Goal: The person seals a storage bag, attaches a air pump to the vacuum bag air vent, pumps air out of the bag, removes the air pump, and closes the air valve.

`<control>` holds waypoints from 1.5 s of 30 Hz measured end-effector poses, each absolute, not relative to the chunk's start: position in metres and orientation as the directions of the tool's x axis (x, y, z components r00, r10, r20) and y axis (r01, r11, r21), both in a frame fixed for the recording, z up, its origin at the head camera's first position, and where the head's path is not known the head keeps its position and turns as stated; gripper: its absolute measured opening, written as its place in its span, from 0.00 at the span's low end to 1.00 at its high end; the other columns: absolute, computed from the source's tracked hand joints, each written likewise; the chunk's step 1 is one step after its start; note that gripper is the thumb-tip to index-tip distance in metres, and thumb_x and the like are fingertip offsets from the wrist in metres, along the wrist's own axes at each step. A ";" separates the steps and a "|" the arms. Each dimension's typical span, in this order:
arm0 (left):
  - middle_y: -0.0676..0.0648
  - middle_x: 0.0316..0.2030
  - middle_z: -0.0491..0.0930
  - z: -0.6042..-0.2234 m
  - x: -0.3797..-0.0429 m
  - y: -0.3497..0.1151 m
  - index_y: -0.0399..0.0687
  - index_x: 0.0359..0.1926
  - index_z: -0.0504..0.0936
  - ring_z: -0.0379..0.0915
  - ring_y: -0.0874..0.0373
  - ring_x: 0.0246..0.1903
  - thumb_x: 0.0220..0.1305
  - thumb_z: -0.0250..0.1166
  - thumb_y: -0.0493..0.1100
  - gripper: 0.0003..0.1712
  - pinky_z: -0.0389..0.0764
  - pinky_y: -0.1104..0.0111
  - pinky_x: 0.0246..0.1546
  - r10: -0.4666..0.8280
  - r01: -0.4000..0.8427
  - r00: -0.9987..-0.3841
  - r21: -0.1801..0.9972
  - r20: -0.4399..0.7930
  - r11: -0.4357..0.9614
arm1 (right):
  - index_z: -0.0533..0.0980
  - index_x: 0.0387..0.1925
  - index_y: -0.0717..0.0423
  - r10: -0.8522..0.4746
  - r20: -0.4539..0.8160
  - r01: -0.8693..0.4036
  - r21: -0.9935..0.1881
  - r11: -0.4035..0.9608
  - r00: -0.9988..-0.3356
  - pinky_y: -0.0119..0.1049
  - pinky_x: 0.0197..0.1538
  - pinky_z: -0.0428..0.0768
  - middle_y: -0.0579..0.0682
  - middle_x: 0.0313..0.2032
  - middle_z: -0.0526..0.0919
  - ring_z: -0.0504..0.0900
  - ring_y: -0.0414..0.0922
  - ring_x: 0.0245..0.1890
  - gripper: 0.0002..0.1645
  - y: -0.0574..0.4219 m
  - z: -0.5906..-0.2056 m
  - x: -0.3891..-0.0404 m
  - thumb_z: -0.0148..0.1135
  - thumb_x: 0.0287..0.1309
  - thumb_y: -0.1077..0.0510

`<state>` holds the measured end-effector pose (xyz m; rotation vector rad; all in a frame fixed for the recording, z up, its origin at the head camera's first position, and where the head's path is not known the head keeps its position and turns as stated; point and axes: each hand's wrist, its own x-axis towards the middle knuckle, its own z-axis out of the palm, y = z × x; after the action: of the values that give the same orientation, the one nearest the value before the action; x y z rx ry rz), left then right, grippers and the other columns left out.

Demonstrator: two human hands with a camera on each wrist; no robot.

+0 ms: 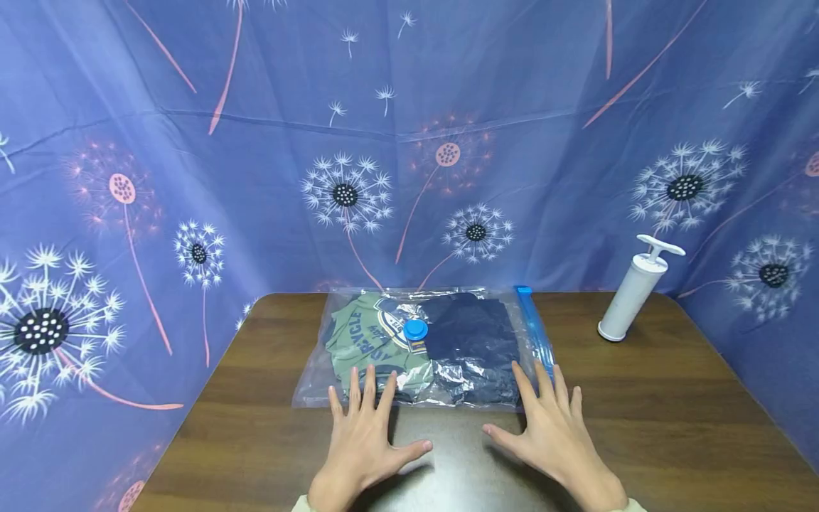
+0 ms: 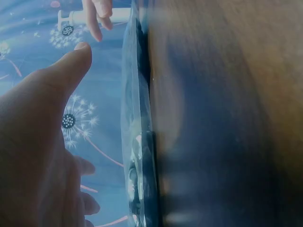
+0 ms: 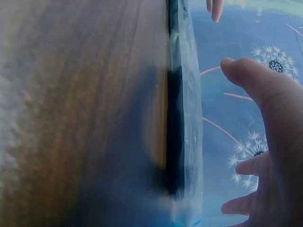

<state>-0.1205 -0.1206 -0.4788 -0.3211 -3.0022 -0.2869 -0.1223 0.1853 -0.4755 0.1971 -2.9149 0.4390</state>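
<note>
A clear plastic vacuum storage bag [image 1: 313, 380] lies flat on the wooden table with folded clothes inside. A green printed shirt [image 1: 350, 338] fills its left part, dark navy clothing [image 1: 473, 331] its right. On top sits a round blue valve cap [image 1: 415, 329], and a blue zip strip [image 1: 536, 327] runs along the right end. My left hand [image 1: 361, 444], fingers straight and spread, hovers at the bag's near left edge, its fingertips overlapping it. My right hand [image 1: 553, 437] is spread likewise at the near right corner, close to the zip strip. Neither hand holds anything.
A white hand pump [image 1: 632, 299] with a T-shaped handle stands at the back right of the table [image 1: 678, 412]. Behind and on both sides hangs a blue dandelion-print cloth [image 1: 269, 178], meeting the table's edges.
</note>
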 end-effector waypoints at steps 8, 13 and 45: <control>0.37 0.81 0.51 -0.474 -0.130 -0.113 0.58 0.81 0.56 0.43 0.32 0.79 0.47 0.55 0.90 0.69 0.47 0.26 0.70 0.249 0.274 -0.956 0.168 0.155 0.947 | 0.55 0.80 0.53 -0.082 0.202 -0.146 -0.328 0.933 -0.976 0.86 0.63 0.49 0.73 0.73 0.60 0.49 0.78 0.75 0.71 0.193 -0.466 -0.136 0.67 0.47 0.18; 0.37 0.80 0.53 -0.470 -0.139 -0.107 0.59 0.82 0.52 0.47 0.31 0.78 0.48 0.55 0.90 0.69 0.50 0.27 0.70 0.285 0.308 -0.946 0.153 0.156 0.939 | 0.54 0.79 0.56 -0.091 0.169 -0.152 -0.389 0.909 -0.981 0.86 0.63 0.49 0.75 0.74 0.58 0.49 0.78 0.74 0.70 0.204 -0.460 -0.150 0.66 0.49 0.19; 0.44 0.80 0.54 -0.412 -0.241 -0.062 0.65 0.83 0.48 0.51 0.37 0.78 0.55 0.47 0.89 0.62 0.60 0.34 0.71 0.542 0.542 -0.840 0.011 -0.022 0.841 | 0.35 0.77 0.77 -0.178 -0.295 -0.004 -0.509 0.861 -0.939 0.76 0.66 0.63 0.82 0.75 0.42 0.52 0.79 0.72 0.74 0.282 -0.430 -0.278 0.47 0.63 0.19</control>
<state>-0.2407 -0.0617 -0.4119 -0.8940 -3.0375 -0.0069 -0.2782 0.2816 -0.4300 0.1690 -3.3530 0.9164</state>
